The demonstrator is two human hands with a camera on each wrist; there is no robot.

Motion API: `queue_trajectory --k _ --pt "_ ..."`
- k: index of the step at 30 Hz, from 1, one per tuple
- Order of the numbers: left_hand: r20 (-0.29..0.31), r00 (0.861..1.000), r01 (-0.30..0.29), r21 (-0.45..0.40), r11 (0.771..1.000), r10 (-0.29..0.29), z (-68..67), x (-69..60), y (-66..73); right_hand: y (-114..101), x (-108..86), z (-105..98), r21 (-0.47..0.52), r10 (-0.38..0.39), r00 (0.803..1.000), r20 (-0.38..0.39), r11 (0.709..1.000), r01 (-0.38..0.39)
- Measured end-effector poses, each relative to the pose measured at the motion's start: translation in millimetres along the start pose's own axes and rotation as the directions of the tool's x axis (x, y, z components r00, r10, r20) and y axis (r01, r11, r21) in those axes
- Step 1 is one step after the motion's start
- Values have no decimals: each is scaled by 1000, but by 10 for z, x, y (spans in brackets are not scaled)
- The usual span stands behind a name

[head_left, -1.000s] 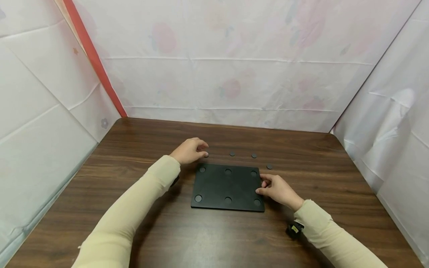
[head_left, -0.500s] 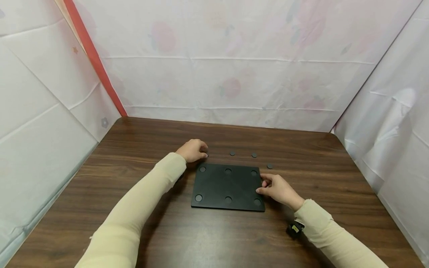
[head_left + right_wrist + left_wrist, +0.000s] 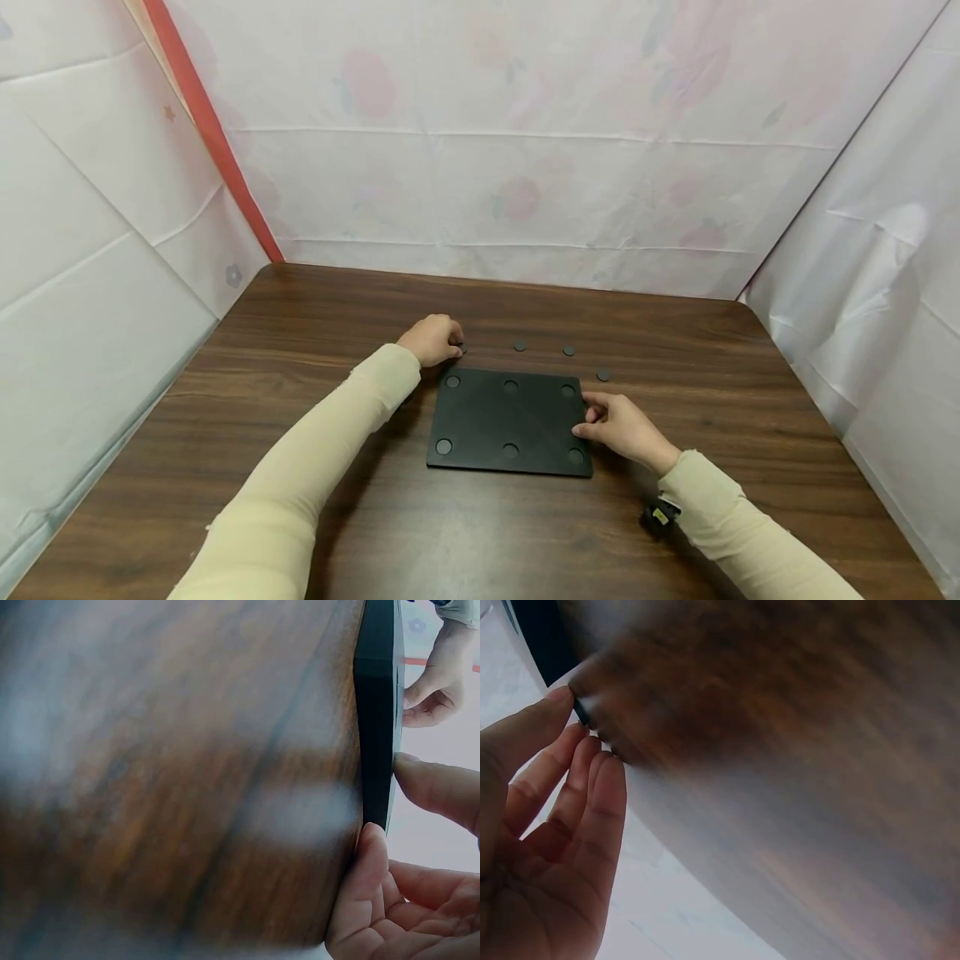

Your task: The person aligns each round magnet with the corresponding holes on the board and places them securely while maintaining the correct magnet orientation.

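On the wood-grain tabletop (image 3: pixel 457 533), the black rectangular board (image 3: pixel 510 417) might be shifted by an uneven pull: its right edge is pinched by the right hand (image 3: pixel 622 425). Beyond its far left corner, by the left hand's (image 3: pixel 432 339) nearly closed fingertips, a thin black disc (image 3: pixel 463 347) is pinched; through scant purchase, it could be dropped.
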State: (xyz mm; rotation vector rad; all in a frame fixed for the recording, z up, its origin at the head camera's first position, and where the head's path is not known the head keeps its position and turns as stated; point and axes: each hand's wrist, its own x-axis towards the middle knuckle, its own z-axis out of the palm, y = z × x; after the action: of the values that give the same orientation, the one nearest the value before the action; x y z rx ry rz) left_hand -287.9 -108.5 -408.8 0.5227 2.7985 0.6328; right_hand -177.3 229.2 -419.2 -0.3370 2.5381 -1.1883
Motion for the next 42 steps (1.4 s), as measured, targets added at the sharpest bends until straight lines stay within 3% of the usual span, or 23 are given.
queue_trajectory --k 11,26,42 --pt "-29 999 -17 -7 1000 17 13 40 -4 -30 -16 -33 -10 -4 1000 -8 1000 4" --pt "-16 1000 -18 -27 999 18 -6 -39 -17 -46 -12 -9 -2 -5 1000 2 1000 5" --pt "-23 998 -64 -40 997 63 -115 -134 119 -37 3 -22 -10 1 1000 3 1000 -1"
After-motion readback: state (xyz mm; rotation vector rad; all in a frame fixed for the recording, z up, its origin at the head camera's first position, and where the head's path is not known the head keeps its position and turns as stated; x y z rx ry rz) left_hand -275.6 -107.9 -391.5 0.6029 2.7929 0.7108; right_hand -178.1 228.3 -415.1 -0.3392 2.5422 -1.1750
